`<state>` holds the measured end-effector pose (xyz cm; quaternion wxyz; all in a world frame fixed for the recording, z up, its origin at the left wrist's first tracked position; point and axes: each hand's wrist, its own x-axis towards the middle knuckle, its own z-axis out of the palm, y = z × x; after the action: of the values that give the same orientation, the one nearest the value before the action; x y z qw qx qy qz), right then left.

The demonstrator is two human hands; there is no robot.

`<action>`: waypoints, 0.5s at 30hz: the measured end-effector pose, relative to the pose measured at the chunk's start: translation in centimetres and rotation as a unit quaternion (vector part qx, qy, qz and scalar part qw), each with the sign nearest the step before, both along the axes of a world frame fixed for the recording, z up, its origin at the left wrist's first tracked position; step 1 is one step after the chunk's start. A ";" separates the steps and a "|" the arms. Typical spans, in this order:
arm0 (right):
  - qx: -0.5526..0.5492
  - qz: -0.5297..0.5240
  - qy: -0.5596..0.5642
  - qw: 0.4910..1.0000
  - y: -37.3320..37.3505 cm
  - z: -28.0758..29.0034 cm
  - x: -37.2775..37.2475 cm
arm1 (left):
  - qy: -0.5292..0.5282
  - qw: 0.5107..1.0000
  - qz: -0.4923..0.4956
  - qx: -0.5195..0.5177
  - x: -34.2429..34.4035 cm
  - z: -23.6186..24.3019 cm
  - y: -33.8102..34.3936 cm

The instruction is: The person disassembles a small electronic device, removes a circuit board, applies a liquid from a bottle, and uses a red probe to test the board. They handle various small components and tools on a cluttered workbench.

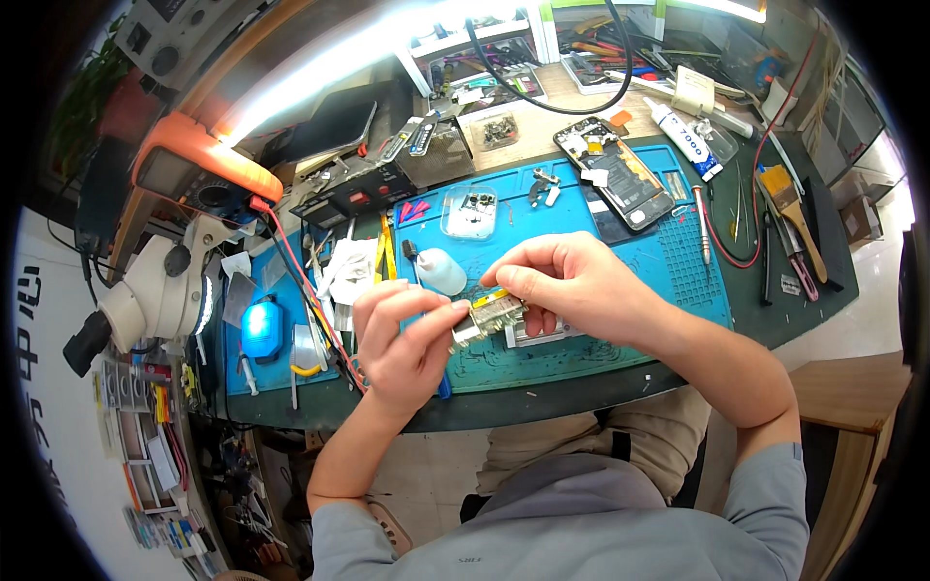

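Note:
A small green circuit board [496,316] with metal shields and a yellow strip [490,298] along its upper edge is held above the blue mat. My left hand [399,334] is closed, its thumb and fingertips pinching the board's left end. Over the board's upper right side, the thumb and forefinger of my right hand [576,281] come together beside the yellow strip; what lies between them is too small to make out. My right hand's other fingers curl near the board's right end. Beneath, partly hidden, sits a silver metal holder [552,337]. A white squeeze bottle [441,271] stands behind my left hand.
An opened phone [630,189] lies behind my right hand. A clear box [470,213] of small parts rests on the mat [620,351]. A screwdriver [701,223], glue tube [686,143] and brush [794,218] lie rightward; a microscope [145,286] and orange multimeter [199,174] stand left.

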<state>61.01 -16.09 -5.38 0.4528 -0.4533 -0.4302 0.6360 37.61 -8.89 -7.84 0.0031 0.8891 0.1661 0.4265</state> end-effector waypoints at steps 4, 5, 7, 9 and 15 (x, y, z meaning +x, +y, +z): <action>0.060 -0.027 -0.047 0.997 0.0 0.3 -0.3 | -0.120 0.937 -0.007 -0.327 0.0 -1.1 -0.1; 0.089 -0.040 -0.080 0.992 -0.2 0.1 -0.5 | -0.141 0.907 -0.021 -0.396 0.0 -1.0 -0.2; 0.134 -0.062 -0.133 0.980 -0.4 -0.2 -0.8 | -0.127 0.880 -0.022 -0.457 -0.3 -0.7 -0.3; 0.164 -0.081 -0.174 0.968 -0.4 -0.3 -0.9 | -0.116 0.871 -0.022 -0.477 -0.3 -0.7 -0.3; 0.220 -0.111 -0.232 0.941 -0.4 -0.6 -1.1 | -0.100 0.912 -0.028 -0.397 0.0 -0.9 0.0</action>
<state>59.91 -16.47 -5.94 0.4967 -0.5219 -0.5996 0.3483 37.57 -8.87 -8.73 0.3840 0.7714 0.2958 0.4123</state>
